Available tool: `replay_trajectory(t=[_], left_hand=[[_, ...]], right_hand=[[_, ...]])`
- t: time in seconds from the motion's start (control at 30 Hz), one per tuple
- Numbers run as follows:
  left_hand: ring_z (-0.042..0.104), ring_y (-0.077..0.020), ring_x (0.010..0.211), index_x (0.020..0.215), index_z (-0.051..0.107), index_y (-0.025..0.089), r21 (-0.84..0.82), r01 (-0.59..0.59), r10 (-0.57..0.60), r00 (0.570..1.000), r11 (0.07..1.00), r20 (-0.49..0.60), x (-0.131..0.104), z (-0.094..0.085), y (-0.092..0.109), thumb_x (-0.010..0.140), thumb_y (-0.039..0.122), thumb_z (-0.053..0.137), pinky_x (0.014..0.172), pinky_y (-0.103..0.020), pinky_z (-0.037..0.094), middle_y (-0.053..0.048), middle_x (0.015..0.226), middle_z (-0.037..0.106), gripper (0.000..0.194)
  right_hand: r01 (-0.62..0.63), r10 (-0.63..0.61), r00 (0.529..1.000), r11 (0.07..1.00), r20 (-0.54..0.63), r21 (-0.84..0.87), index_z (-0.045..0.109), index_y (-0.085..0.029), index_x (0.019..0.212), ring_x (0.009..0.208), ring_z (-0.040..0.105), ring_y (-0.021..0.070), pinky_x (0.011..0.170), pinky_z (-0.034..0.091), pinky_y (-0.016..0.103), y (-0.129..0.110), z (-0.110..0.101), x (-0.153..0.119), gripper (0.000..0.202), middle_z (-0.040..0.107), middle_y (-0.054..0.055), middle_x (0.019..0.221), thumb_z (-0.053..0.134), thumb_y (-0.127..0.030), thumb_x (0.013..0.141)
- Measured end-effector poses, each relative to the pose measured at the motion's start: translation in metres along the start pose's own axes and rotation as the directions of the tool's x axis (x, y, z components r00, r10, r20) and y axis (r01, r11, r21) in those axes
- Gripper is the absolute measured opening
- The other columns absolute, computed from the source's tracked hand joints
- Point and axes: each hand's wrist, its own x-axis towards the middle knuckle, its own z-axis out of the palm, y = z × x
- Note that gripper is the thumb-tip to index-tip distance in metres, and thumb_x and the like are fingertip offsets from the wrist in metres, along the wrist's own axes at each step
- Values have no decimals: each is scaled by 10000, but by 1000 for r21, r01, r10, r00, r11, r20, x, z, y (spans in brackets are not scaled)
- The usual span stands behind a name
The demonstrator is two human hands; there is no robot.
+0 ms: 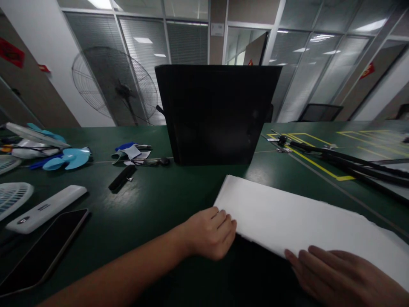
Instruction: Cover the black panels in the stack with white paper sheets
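A long stack of white paper slants across the front right of the green table. My left hand is closed on the stack's left end, knuckles up and fingers curled over its near corner. At the near long edge, my right hand has its fingers bent over the paper, with the thumb side close to the edge. The undersides of both grips are hidden. Behind the stack stands a large black box-like panel, apart from both hands.
At left lie a dark phone, a white oblong device, blue fan blades and white fan grilles. A black strip lies near some scraps. Black rods rest at right on the green table.
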Motion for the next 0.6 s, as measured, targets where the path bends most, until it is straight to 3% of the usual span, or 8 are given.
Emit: replay_trajectory(t=[0.1, 0.2, 0.27, 0.33, 0.43, 0.5, 0.6], left_hand=[[747, -224, 826, 1007, 715, 56, 19, -32, 30, 996, 999, 88, 42, 46, -14, 1008, 134, 457, 666, -324, 572, -150, 893, 762, 269], [755, -248, 901, 1076, 691, 34, 24, -21, 18, 994, 1000, 104, 81, 87, -22, 1020, 130, 440, 718, -342, 576, -201, 956, 762, 275], [753, -272, 988, 1184, 663, 22, 28, -11, 8, 994, 1000, 113, 102, 109, -24, 1035, 153, 438, 791, -378, 585, -241, 1057, 753, 300], [731, -307, 1097, 1328, 598, 18, 35, 7, -11, 993, 999, 119, 120, 127, -26, 1049, 172, 430, 866, -433, 582, -276, 1185, 719, 360], [644, -350, 1268, 1460, 501, 40, 35, 18, -23, 993, 999, 119, 140, 145, -27, 1070, 183, 388, 983, -524, 540, -292, 1360, 631, 430], [585, -359, 1341, 1463, 508, 62, 22, 4, -6, 993, 1000, 119, 147, 151, -25, 1081, 201, 370, 1050, -576, 495, -271, 1427, 591, 430], [576, -356, 1352, 1403, 577, 112, -3, -19, 19, 991, 1000, 130, 143, 150, -18, 1077, 233, 403, 1073, -613, 476, -230, 1448, 590, 389]], right_hand=[[-9, 12, 998, 999, 70, -35, 720, -248, 1067, 833, 689, 166, 628, 559, 306, 31, -4, -22, 387, 749, 20, 1009, 426, -34, 935], [-254, 236, 954, 964, 184, 79, 740, -271, 1122, 846, 702, 166, 704, 584, 291, 60, 3, -45, 249, 739, 40, 1005, 524, -234, 1004], [-499, 438, 846, 852, 303, 162, 711, -281, 1258, 997, 707, 201, 852, 608, 332, 77, 12, -62, 313, 711, 70, 1179, 553, -388, 1010], [-688, 570, 706, 693, 421, 215, 586, -308, 1447, 1251, 619, 258, 1048, 550, 429, 94, 24, -79, 481, 577, 85, 1448, 525, -500, 1010], [-828, 601, 542, 500, 587, 253, 365, -332, 1600, 1476, 387, 286, 1211, 360, 526, 118, 49, -104, 637, 341, 58, 1641, 414, -602, 1024], [-858, 571, 487, 456, 661, 238, 325, -330, 1616, 1521, 295, 280, 1250, 270, 521, 133, 67, -119, 675, 280, 42, 1666, 388, -639, 1019], [-867, 575, 456, 460, 679, 192, 352, -308, 1608, 1521, 290, 294, 1263, 238, 508, 152, 90, -136, 714, 258, 54, 1672, 407, -674, 998]])
